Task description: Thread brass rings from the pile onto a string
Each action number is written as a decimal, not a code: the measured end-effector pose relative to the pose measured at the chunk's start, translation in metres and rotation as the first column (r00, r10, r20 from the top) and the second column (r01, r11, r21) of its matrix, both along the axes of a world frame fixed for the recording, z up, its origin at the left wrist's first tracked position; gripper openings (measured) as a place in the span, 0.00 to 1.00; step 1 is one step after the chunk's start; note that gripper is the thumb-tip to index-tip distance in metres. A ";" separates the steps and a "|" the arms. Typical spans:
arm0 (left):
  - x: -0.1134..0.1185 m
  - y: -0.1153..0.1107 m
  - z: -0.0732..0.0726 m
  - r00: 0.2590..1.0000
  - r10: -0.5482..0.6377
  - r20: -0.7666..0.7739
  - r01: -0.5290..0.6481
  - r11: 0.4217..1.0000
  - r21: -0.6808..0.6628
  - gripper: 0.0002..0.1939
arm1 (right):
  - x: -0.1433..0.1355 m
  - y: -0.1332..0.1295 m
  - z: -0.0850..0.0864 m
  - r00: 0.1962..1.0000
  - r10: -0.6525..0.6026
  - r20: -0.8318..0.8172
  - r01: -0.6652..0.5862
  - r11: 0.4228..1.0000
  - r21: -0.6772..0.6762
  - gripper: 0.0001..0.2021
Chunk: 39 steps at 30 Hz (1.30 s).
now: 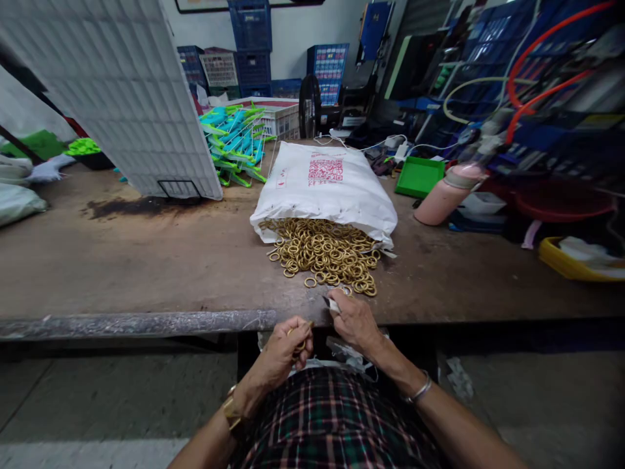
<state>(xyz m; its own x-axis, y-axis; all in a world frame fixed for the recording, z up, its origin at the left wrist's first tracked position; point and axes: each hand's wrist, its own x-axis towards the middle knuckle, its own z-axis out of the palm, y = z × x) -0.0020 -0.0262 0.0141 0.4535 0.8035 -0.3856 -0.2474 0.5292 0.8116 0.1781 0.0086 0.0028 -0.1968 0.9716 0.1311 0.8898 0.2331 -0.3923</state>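
My left hand (290, 345) is closed around a brass-coloured ring (299, 350), just off the table's front edge. To its right, my right hand (355, 322) grips a small knife (330, 303) with a dark pointed blade and a whitish part by the fingers. The blade points up and left, apart from the ring in my left hand. Just beyond my hands, a heap of brass-coloured rings (327, 254) spills from the mouth of a white sack (293, 176) with red print. A few loose rings lie close to my right hand.
A white ribbed panel (131, 98) stands at the left of the brown table (195, 273). Behind it are blue and green plastic pieces (239, 140). To the right are a green tray (420, 177), a pink bottle (446, 195) and a yellow basket (566, 264).
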 end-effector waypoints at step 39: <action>0.030 -0.009 -0.088 0.670 -0.172 -0.722 0.456 0.863 0.217 0.11 | 0.035 0.001 -0.033 0.972 -0.230 0.048 0.213 0.948 0.236 0.14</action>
